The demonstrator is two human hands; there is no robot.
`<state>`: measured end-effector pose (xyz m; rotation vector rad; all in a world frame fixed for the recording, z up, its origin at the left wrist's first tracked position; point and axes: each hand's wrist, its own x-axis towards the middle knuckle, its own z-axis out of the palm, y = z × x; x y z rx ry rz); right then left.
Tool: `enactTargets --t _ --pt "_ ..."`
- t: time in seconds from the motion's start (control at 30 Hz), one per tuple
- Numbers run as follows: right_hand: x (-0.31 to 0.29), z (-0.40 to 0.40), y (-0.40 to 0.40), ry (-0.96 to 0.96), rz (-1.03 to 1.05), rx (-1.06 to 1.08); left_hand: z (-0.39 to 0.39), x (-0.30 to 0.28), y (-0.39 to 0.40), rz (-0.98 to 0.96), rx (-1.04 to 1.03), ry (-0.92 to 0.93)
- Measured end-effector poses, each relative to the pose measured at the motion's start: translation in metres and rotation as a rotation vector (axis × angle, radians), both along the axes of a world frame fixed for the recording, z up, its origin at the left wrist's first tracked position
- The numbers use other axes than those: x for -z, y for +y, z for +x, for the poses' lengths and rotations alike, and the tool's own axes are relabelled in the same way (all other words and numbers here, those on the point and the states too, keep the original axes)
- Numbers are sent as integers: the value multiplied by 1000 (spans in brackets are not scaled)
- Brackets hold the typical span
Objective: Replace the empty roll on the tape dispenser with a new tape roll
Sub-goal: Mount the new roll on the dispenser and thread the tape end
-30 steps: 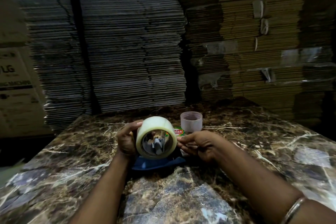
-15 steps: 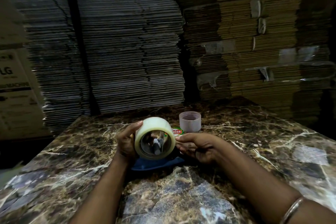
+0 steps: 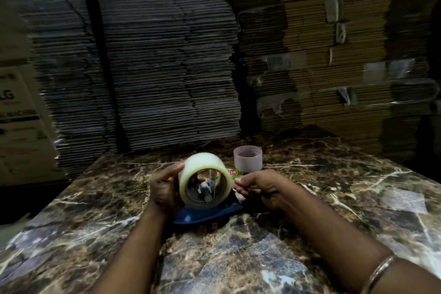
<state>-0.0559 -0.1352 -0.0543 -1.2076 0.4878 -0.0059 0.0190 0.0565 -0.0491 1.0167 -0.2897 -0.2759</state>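
Left hand [image 3: 163,186] steadies new tape roll [image 3: 202,180] over blue dispenser [image 3: 207,212]; right hand [image 3: 259,186] pinches beside it

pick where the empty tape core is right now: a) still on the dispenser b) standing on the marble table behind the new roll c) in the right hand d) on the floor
b: the empty core stands upright on the marble table just past the new tape roll, which the left hand holds over the blue dispenser; neither hand touches the core.
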Motion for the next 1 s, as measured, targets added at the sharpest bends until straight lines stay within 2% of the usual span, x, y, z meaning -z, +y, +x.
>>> enactTargets --t 0.13,0.23,0.33,0.47,0.67,0.77,1.0 --pt "-6 -8 -15 -14 -196 82 -6 -2 -2 -87 53 5" --pt "-6 -15 -17 13 -267 24 -7 -3 -1 -116 75 21" --pt "-6 -16 -10 29 -252 -12 -17 -7 -1 -161 105 7" --pt "-6 -12 -8 7 -203 -28 -27 -14 -1 -169 28 -60" --pt "3 -9 -1 -5 -116 -7 -26 -18 -3 -95 -21 -78" --pt "6 -9 0 12 -68 12 -14 -16 2 -40 131 -23" --pt "4 -13 2 -29 10 54 -7 -9 9 -38 210 6"
